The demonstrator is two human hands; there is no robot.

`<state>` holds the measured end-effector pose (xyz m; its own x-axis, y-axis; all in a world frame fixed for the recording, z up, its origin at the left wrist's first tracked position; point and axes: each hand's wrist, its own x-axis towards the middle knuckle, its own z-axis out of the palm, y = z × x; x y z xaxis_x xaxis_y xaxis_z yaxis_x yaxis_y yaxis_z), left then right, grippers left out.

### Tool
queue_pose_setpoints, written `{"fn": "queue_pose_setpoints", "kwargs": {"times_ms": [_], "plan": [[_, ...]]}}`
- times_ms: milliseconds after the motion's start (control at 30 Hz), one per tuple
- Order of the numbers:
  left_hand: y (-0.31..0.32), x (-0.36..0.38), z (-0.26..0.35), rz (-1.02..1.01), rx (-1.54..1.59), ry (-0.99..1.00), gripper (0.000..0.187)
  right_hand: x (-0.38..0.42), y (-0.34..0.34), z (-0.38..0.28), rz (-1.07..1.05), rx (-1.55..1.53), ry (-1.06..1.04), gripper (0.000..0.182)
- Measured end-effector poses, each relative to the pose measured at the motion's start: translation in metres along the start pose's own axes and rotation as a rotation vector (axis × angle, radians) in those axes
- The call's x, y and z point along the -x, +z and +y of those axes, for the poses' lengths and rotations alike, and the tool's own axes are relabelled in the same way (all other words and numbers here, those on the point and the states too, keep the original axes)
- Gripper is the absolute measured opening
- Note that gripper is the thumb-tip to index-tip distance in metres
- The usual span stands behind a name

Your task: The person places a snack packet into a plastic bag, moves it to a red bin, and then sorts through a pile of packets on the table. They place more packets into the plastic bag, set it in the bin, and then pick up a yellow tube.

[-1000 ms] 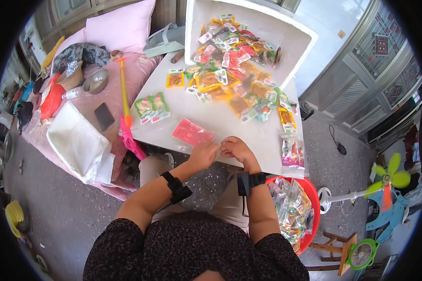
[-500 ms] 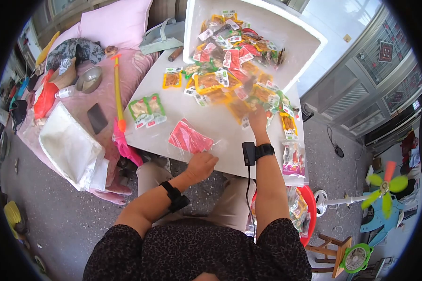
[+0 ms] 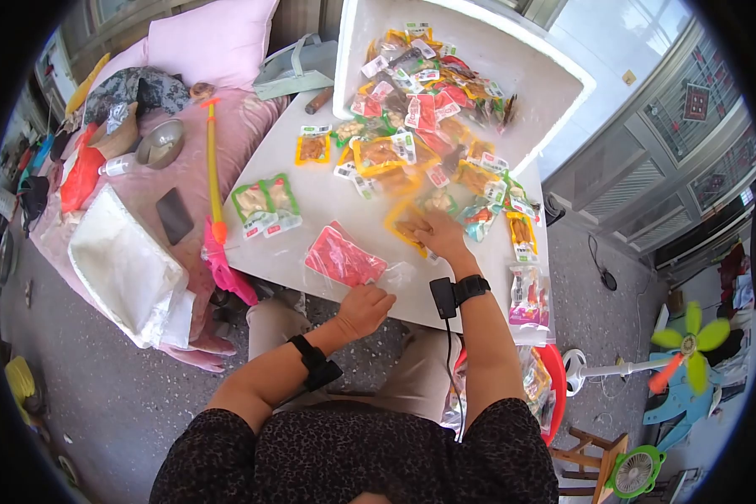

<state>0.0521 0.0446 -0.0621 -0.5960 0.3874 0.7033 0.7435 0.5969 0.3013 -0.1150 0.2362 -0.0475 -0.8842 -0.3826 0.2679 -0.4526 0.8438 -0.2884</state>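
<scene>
My left hand [image 3: 365, 311] is closed at the table's near edge, its fingertips pinching the edge of a clear plastic bag [image 3: 396, 275]. Inside that bag lies a red snack packet [image 3: 342, 255]. My right hand [image 3: 442, 236] has its fingers closed on a yellow-edged snack packet [image 3: 401, 220], just above the tabletop; its thumb side is partly hidden. Beyond it spreads a heap of snack packets [image 3: 386, 155], yellow, red and green. A blue-and-white packet [image 3: 479, 220] lies right of my right hand.
A white foam box [image 3: 554, 92] lies tipped toward me, packets spilling onto the white table [image 3: 269, 244]. Two green-edged packets [image 3: 266, 204] lie at left. A red tub [image 3: 554, 386] with packets stands below the right edge. A pink-covered bed [image 3: 235, 143] adjoins the left side.
My right hand has drawn the yellow-edged packet from the heap toward me and left. My left hand stays at the clear bag, almost unmoved.
</scene>
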Motion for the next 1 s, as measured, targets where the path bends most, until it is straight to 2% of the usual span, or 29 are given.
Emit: {"fn": "queue_pose_setpoints", "kwargs": {"times_ms": [67, 167, 267, 367, 467, 567, 667, 733, 800, 867, 967, 1000], "plan": [[0.000, 0.000, 0.000, 0.001, -0.002, -0.003, 0.027, -0.001, -0.027, -0.018, -0.303, -0.108, 0.035, 0.027], [-0.001, 0.000, 0.000, -0.001, -0.005, -0.009, 0.027, -0.024, 0.027, 0.041, -0.098, -0.055, -0.064, 0.019], [-0.001, 0.001, -0.001, -0.005, -0.001, -0.009, 0.027, -0.049, -0.022, -0.008, 0.106, -0.210, 0.185, 0.021], [-0.002, 0.001, -0.001, -0.024, 0.009, -0.006, 0.027, -0.088, 0.001, 0.002, 0.345, -0.251, 0.103, 0.021], [0.000, 0.003, -0.001, -0.015, -0.001, -0.002, 0.027, -0.119, 0.008, -0.010, 0.459, -0.257, 0.165, 0.031], [0.000, 0.002, -0.002, -0.005, -0.008, -0.008, 0.025, -0.138, 0.014, -0.021, 0.300, -0.285, 0.345, 0.045], [0.000, 0.003, -0.003, 0.007, -0.011, -0.007, 0.023, -0.142, 0.016, -0.034, 0.169, -0.208, 0.258, 0.044], [0.001, 0.003, -0.003, 0.009, -0.014, -0.010, 0.025, -0.150, 0.039, -0.028, 0.156, -0.299, 0.276, 0.039], [0.002, 0.004, -0.002, -0.001, -0.014, -0.023, 0.029, -0.149, 0.052, -0.023, 0.087, -0.166, 0.180, 0.032], [0.001, 0.003, -0.002, -0.009, -0.014, -0.029, 0.028, -0.132, 0.034, -0.051, -0.048, 0.186, -0.036, 0.024], [0.000, 0.002, -0.001, 0.000, -0.023, -0.029, 0.028, -0.133, 0.036, -0.062, -0.301, 0.353, -0.115, 0.022], [0.000, 0.002, -0.001, 0.007, -0.023, -0.029, 0.027, -0.131, 0.039, -0.061, -0.311, 0.292, -0.165, 0.020]]}}
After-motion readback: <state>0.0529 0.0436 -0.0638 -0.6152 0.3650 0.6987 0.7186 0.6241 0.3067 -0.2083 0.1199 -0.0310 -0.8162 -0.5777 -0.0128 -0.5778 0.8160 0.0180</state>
